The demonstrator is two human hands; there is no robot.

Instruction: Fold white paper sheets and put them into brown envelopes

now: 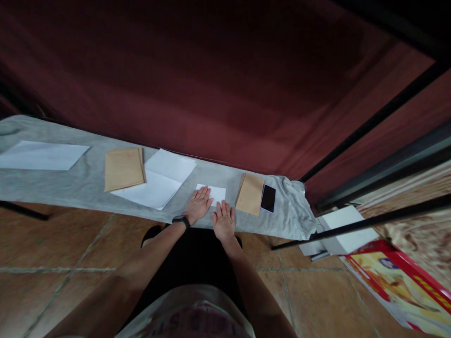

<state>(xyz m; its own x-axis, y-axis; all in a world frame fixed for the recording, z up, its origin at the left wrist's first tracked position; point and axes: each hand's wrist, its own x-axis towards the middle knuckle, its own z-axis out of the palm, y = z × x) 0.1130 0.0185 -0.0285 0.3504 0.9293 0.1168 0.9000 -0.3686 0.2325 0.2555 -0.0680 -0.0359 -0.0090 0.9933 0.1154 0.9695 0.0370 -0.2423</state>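
Note:
My left hand (199,204) lies flat with fingers stretched out on a small folded white sheet (215,192), a black band on its wrist. Beside it my right hand (223,219) also rests flat and open, its fingertips on the sheet's near edge. The sheet lies on a grey cloth (84,188) that covers a long narrow table. A stack of brown envelopes (250,193) sits just right of my hands. A black phone (268,198) lies next to that stack.
Left of my hands lie large white sheets (160,178), another brown envelope stack (123,168) and a white sheet (40,155) at the far left. A dark red curtain hangs behind the table. White boxes (347,228) and a red printed box (405,281) sit on the tiled floor at right.

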